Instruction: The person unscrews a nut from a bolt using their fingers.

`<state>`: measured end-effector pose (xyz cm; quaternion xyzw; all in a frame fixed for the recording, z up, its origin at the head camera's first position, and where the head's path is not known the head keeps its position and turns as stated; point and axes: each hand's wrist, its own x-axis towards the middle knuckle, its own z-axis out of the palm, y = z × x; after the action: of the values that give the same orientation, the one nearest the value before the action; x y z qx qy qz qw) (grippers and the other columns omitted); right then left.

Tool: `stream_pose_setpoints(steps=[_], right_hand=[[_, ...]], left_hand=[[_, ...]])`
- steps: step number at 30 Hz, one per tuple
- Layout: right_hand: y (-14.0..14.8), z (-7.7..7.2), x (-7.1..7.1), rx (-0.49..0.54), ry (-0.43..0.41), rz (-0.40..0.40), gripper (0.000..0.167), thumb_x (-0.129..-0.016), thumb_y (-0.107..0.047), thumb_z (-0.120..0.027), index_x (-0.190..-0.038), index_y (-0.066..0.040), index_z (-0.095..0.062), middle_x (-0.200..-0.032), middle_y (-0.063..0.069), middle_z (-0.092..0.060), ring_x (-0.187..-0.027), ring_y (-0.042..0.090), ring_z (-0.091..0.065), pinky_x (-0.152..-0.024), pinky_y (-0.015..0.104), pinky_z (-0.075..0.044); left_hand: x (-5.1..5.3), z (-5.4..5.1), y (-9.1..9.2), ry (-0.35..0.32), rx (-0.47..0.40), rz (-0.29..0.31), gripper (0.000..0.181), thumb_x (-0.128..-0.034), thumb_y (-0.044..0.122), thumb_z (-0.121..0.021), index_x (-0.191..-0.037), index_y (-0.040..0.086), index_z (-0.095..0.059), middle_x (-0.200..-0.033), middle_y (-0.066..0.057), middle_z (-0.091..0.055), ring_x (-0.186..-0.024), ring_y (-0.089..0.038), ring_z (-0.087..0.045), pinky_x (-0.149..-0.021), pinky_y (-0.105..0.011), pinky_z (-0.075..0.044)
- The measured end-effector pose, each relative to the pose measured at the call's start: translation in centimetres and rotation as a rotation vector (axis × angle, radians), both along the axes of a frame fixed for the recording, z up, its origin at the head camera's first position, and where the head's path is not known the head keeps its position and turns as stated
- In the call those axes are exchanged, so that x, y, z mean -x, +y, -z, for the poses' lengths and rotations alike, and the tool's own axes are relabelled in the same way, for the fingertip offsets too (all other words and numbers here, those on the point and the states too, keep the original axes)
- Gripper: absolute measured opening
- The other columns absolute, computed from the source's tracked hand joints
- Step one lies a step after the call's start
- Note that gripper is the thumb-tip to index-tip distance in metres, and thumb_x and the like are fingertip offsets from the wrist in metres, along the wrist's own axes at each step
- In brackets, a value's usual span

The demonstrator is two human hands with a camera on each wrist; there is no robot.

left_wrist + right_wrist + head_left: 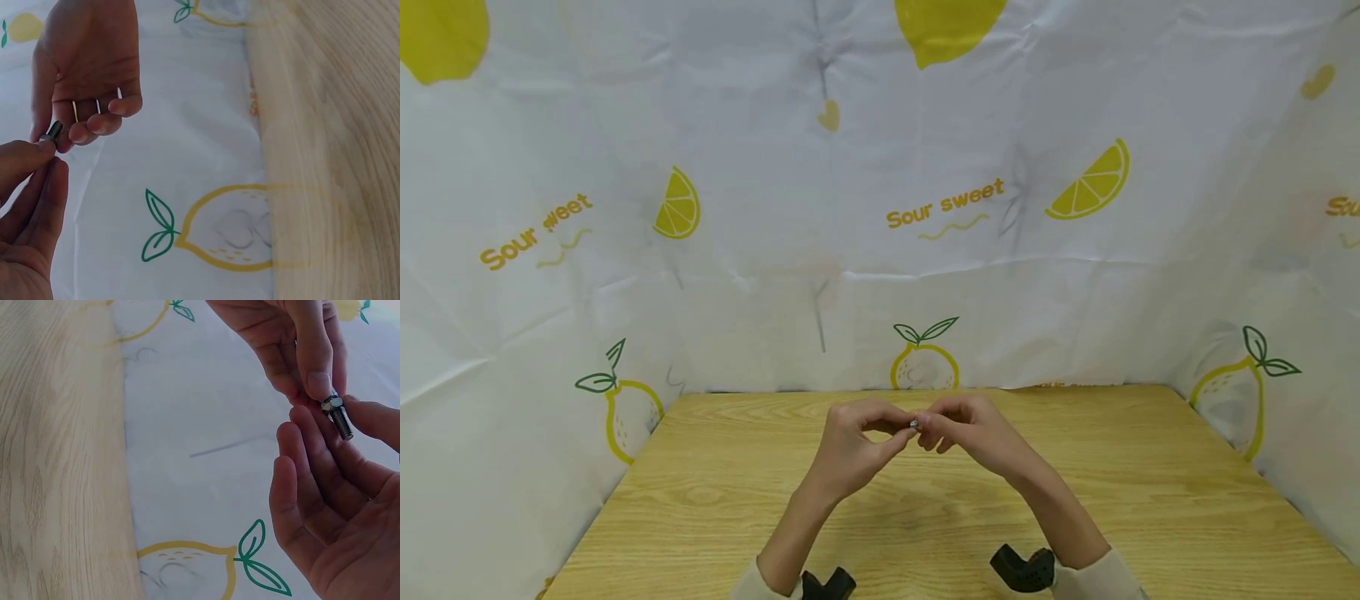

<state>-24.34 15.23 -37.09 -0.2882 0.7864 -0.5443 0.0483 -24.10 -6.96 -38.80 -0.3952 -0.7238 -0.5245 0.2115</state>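
A small metal bolt (pixel 342 424) with a hex nut (pixel 332 404) on its threaded shank is held between the two hands, raised above the table. My left hand (pixel 853 450) pinches one end of the bolt between thumb and forefinger, hiding that end. From the other side, my right hand (pixel 977 435) has its thumb and forefinger at the nut, pinching it. The other right fingers are loosely bent beneath the threaded end. In the left wrist view the shank (pixel 55 129) points up toward the right palm (pixel 97 50).
Below the hands lies a wooden table (pixel 700 517). A white cloth (pixel 760 208) printed with lemons and lettering hangs behind it and at both sides. Black devices (pixel 1022 568) sit at both wrists, by the light sleeves.
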Motion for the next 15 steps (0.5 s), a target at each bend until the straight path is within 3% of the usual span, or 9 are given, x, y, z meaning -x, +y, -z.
stream_pose_setpoints(steps=[10, 15], right_hand=[[-0.24, -0.2, -0.46, 0.043, 0.026, 0.055, 0.016, -0.098, -0.017, -0.072, -0.109, -0.005, -0.074, -0.101, 0.013, -0.074, -0.086, 0.015, -0.073, -0.078, 0.032, -0.062], [-0.24, -0.07, -0.41, 0.046, 0.06, 0.072, 0.019, -0.095, -0.014, -0.076, -0.112, -0.005, -0.073, -0.107, 0.015, -0.074, -0.089, 0.013, -0.072, -0.079, 0.03, -0.063]], left_hand=[[0.03, 0.06, 0.0, -0.006, 0.0, -0.007, 0.007, -0.0892, 0.002, -0.079, -0.095, 0.005, -0.081, -0.092, -0.009, -0.08, -0.079, -0.016, -0.078, -0.072, -0.025, -0.065], [0.0, 0.01, -0.06, -0.006, 0.0, -0.01, 0.008, -0.0885, 0.001, -0.08, -0.096, 0.004, -0.081, -0.092, -0.009, -0.08, -0.079, -0.016, -0.078, -0.072, -0.024, -0.065]])
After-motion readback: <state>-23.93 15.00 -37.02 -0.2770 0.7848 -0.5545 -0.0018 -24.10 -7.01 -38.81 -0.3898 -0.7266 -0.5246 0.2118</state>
